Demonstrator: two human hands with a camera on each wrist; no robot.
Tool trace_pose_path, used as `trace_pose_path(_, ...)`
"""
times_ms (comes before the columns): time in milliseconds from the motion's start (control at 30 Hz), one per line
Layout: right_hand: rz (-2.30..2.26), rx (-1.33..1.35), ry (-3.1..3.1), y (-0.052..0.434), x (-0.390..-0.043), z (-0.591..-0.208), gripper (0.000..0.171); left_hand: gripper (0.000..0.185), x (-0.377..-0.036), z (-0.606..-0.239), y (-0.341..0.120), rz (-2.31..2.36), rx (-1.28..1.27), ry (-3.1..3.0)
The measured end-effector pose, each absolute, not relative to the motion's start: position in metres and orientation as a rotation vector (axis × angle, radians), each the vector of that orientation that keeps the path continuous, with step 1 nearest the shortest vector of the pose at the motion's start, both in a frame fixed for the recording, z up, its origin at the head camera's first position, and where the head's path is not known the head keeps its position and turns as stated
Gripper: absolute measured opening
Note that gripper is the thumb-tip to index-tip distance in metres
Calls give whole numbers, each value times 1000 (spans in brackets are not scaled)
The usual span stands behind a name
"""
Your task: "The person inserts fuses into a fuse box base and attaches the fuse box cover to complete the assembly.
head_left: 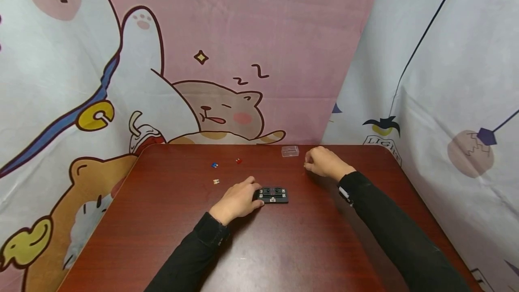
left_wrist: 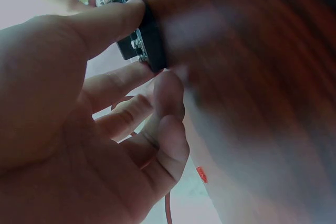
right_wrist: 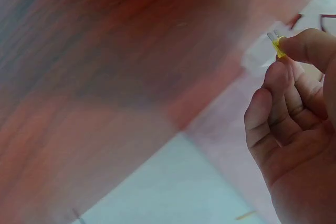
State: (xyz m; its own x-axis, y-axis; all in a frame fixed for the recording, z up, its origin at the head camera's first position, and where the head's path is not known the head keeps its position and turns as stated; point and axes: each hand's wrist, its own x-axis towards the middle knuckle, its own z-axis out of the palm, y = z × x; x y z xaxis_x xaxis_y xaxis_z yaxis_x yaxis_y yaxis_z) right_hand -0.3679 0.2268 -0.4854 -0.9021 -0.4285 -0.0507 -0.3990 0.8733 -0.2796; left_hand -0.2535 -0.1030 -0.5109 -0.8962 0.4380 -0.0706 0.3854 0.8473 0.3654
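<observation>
Broadly, a counter (head_left: 312,247) fills the near scene. The left hand (head_left: 238,198) is mid-counter, the right hand (head_left: 327,163) at far right. Left fingers pinch a black block (head_left: 276,196) by its left end. Near the right hand, a clear box (head_left: 289,151) lies at the far edge. Leftward lie blue pieces (head_left: 214,165), pale pieces (head_left: 216,181) and red (head_left: 239,161); right fingers pinch a yellow fuse (right_wrist: 279,49).

L hand (head_left: 238,198) nearer, fingers (left_wrist: 169,94) bent; R hand (head_left: 325,162) farther fwd, w/ fingers pinched.
</observation>
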Motion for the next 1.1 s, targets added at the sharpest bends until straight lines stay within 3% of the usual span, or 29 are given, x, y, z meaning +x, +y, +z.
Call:
trace_pose_path(300, -427, -856, 2953, 196, -338, -462, 7, 49, -256, -510, -102, 512, 644, 2885)
trace_pose_path(600, -401, -1047, 2928, 167, -313, -465, 6, 50, -257, -509, -102, 515, 629, 2882)
trace_pose_path(1100, -351, -1116, 2895, 145, -298, -477, 7, 50, -256, -513, -104, 513, 648, 2884)
